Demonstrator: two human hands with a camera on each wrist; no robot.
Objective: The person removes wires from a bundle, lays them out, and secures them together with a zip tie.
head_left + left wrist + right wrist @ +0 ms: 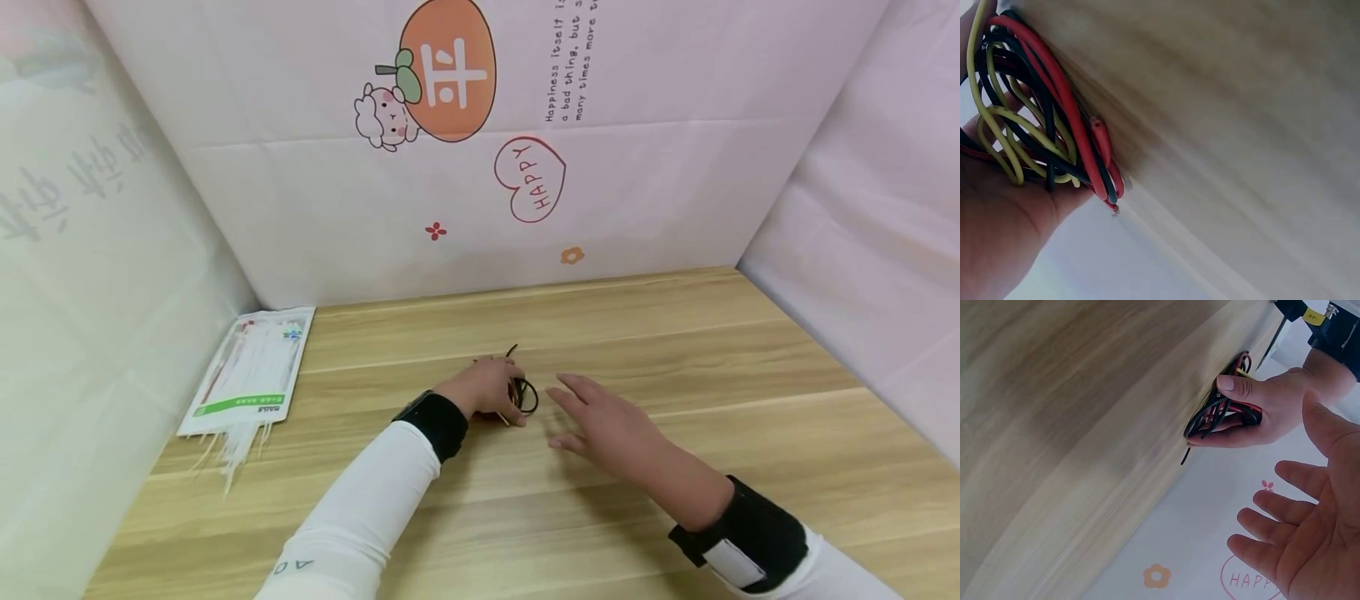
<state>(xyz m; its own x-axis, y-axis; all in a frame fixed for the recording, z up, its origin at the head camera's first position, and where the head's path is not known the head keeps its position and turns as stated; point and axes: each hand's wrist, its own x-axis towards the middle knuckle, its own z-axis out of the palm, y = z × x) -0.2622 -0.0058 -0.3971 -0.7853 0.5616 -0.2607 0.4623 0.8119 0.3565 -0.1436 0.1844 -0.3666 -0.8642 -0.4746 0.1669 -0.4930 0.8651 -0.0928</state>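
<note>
A tangled bundle of red, black and yellow electrical wires [1041,106] lies against the palm of my left hand [489,387]. That hand grips the wires from above, close over the wooden table, with thumb and fingers curled round them. Black loops [531,397] stick out on the right side of the hand, and one black end points toward the back. In the left wrist view a red wire end shows bare copper strands. My right hand [607,421] hovers to the right of the bundle, fingers spread, holding nothing; its open palm [1329,544] shows in the right wrist view.
A clear-fronted packet [251,367] with a green stripe lies at the table's left edge. White cable ties [238,446] stick out of its near end. White printed sheets [637,192] stand as walls behind and on both sides of the wooden table [675,333].
</note>
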